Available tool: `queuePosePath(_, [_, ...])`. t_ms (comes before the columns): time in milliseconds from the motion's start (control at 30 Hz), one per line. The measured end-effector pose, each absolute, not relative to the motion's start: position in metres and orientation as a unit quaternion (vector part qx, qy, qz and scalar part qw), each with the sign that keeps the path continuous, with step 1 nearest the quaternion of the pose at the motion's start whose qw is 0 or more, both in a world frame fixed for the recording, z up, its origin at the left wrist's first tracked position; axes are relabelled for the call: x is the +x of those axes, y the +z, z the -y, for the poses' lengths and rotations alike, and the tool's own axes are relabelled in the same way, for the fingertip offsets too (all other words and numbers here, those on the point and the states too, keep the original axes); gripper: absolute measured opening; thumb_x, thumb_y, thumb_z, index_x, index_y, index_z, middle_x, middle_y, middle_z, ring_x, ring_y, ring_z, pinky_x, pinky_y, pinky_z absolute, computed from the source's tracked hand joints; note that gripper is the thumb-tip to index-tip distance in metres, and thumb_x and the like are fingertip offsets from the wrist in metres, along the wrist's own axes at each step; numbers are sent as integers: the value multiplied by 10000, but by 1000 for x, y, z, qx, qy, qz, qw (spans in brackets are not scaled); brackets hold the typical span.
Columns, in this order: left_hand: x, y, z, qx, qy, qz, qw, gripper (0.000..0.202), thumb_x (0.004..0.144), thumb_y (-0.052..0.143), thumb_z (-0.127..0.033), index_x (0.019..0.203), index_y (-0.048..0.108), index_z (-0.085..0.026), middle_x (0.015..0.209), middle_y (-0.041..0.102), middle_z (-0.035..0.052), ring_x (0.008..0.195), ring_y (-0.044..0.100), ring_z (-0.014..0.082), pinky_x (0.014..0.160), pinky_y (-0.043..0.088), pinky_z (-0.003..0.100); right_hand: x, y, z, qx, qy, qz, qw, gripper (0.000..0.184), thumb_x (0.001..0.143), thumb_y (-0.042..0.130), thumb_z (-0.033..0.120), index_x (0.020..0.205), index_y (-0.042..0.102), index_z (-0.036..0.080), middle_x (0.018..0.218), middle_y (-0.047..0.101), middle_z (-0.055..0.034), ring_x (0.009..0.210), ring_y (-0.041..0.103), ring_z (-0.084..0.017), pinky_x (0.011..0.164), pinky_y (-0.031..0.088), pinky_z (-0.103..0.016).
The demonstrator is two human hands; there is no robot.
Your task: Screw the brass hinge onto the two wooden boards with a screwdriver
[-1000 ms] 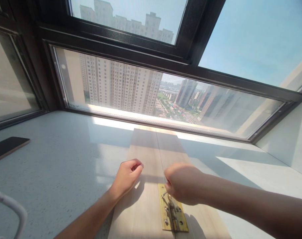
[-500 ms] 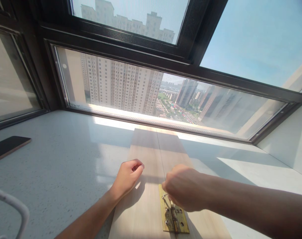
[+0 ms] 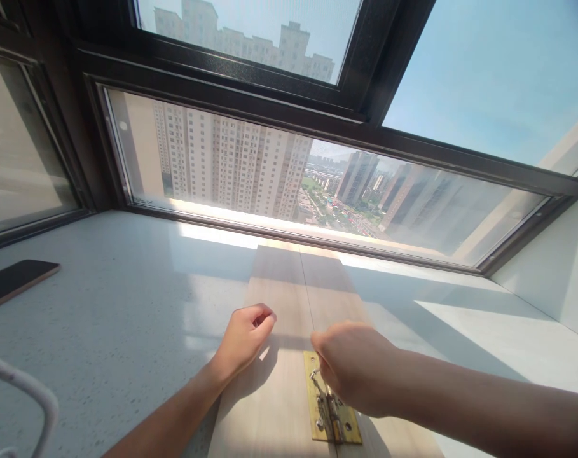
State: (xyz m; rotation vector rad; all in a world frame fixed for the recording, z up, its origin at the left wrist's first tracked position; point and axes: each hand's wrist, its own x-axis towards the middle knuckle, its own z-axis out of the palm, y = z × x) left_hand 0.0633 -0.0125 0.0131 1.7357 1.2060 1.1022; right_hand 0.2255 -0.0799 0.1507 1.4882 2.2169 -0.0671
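A brass hinge [image 3: 312,413] lies across the seam between two pale wooden boards [image 3: 279,280], with screw holes in its leaves. My right hand [image 3: 360,366] is closed in a fist over the hinge's upper right part. A thin metal piece shows on the hinge beside its fingers; whatever the fist grips is hidden. My left hand [image 3: 248,337] rests on the left board with its fingers curled together and thumb pressed in. Anything inside those fingers is too small or hidden to name.
On the white speckled sill [image 3: 126,318] a dark phone [image 3: 19,280] lies at the left. A white curved tube or cable [image 3: 41,397] enters at the lower left. The dark window frame [image 3: 250,222] borders the sill at the back, just past the boards' far end.
My right hand has turned and dropped slightly over the hinge, baring more of its upper left corner. My left hand has stayed in place.
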Motion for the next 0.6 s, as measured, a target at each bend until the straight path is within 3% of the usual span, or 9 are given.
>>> queuePosePath(100, [63,13,13,678,431,-467,369,226,797,475,-246,693,654,-156,675,663,26,680,592,171,630,409,246,224,153,74,618,-60,-752,221,241,843,453,285,858,660,162,877,666,-116,751,631,-238,552,376,-284])
queuePosePath(233, [64,12,11,678,431,-466,369,223,793,474,-244,693,655,-160,675,663,25,675,590,167,628,407,245,220,154,68,623,-68,-733,265,300,874,446,325,800,682,154,834,668,-121,731,628,-236,545,380,-287])
queuePosePath(467, [63,12,12,676,430,-469,371,222,796,476,-251,701,653,-157,667,655,22,672,585,167,633,408,247,222,161,66,451,-12,-842,298,276,878,460,287,857,704,161,786,692,-115,686,622,-218,500,293,-291])
queuePosePath(600, [64,13,12,676,429,-470,372,223,793,474,-252,700,654,-159,677,661,26,680,588,169,634,409,246,231,158,62,352,33,-882,312,183,848,508,233,869,686,194,715,677,-61,616,597,-185,488,265,-281])
